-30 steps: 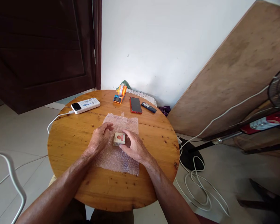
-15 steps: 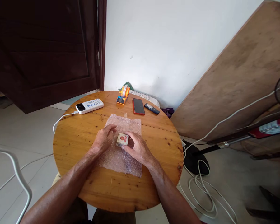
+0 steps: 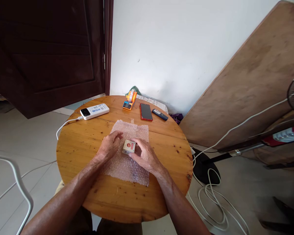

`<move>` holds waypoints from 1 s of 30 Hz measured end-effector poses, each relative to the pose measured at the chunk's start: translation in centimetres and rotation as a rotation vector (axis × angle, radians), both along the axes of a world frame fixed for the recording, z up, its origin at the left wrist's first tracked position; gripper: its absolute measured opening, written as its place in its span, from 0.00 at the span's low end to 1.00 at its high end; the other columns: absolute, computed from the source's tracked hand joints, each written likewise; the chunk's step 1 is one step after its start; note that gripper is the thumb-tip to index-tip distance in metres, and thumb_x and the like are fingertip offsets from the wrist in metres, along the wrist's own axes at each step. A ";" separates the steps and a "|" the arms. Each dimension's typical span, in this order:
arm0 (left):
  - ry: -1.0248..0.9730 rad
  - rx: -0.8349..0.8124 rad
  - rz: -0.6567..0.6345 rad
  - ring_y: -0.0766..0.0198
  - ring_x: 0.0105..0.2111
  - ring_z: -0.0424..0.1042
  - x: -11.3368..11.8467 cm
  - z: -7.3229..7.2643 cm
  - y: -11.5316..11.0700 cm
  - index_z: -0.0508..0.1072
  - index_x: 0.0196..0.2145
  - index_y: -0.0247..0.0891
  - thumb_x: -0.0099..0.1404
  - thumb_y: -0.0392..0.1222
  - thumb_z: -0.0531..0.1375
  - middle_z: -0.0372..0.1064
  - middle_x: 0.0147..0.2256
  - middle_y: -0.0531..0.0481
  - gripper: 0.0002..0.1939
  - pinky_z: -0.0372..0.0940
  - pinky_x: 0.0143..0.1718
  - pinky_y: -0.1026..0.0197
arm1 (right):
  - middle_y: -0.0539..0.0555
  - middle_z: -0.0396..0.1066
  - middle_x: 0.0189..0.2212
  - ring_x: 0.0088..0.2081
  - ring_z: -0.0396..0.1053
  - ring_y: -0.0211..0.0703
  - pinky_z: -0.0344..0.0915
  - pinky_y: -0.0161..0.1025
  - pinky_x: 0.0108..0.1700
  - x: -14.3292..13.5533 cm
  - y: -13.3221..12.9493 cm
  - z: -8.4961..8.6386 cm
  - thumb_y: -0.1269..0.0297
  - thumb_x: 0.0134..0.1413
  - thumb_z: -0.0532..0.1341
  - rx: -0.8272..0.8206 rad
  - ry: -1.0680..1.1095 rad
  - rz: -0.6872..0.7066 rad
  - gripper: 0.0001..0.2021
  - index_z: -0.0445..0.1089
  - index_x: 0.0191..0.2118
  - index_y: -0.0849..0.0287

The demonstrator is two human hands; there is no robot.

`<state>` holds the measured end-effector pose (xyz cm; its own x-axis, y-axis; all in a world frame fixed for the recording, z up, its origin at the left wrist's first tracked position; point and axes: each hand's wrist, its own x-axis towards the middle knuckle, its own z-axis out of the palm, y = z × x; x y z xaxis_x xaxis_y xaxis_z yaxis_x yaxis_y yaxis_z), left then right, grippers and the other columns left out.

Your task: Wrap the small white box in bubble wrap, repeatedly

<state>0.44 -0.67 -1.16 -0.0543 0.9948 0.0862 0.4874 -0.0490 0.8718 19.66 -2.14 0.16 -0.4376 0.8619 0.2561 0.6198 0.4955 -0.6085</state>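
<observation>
A small cream-coloured box [image 3: 129,146] with a round orange-red picture and a red label sits on a sheet of pinkish bubble wrap [image 3: 129,171]. My right hand [image 3: 145,155] grips the box from its right side, thumb at the near edge and fingers at the far edge. To the left of the box, my left hand [image 3: 110,143] rests over the bubble wrap's left edge, fingers loosely curved and apart, holding nothing. A short strip of clear tape [image 3: 132,121] shows at the wrap's far edge.
On the round wooden table [image 3: 171,143] lie a white power bank [image 3: 95,111] with a cable, an orange tape dispenser [image 3: 130,100], a red-edged phone [image 3: 146,112] and a dark blue handheld device [image 3: 160,114]. A fan stand [image 3: 207,164] and coiled cable are at right.
Both hands and the box stay in the same place on the wrap. Only a very slight shift of the whole view shows.
</observation>
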 end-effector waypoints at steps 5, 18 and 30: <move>-0.008 -0.024 -0.003 0.60 0.44 0.77 0.0 0.1 -0.1 0.76 0.47 0.37 0.63 0.32 0.51 0.79 0.42 0.46 0.19 0.68 0.50 0.59 | 0.57 0.72 0.51 0.53 0.68 0.52 0.63 0.50 0.56 0.1 0.0 0.0 0.75 0.47 0.65 -0.006 0.002 0.003 0.27 0.65 0.55 0.55; -0.006 -0.010 -0.001 0.61 0.42 0.78 0.1 0.3 -0.1 0.77 0.45 0.37 0.63 0.31 0.51 0.80 0.41 0.47 0.18 0.69 0.48 0.61 | 0.59 0.70 0.55 0.56 0.67 0.54 0.62 0.53 0.58 0.1 0.0 -0.4 0.75 0.46 0.66 -0.043 -0.024 -0.011 0.31 0.63 0.58 0.57; -0.023 -0.009 -0.002 0.60 0.43 0.78 0.1 0.0 0.0 0.77 0.45 0.37 0.63 0.31 0.51 0.80 0.41 0.46 0.18 0.69 0.48 0.60 | 0.57 0.72 0.53 0.52 0.70 0.53 0.63 0.52 0.56 0.1 -0.2 0.2 0.74 0.47 0.65 -0.066 -0.046 -0.032 0.31 0.64 0.59 0.56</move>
<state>0.49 -0.66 -1.16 -0.0540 0.9956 0.0763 0.4667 -0.0424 0.8834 19.74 -2.34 0.33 -0.4196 0.8900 0.1783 0.6629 0.4346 -0.6097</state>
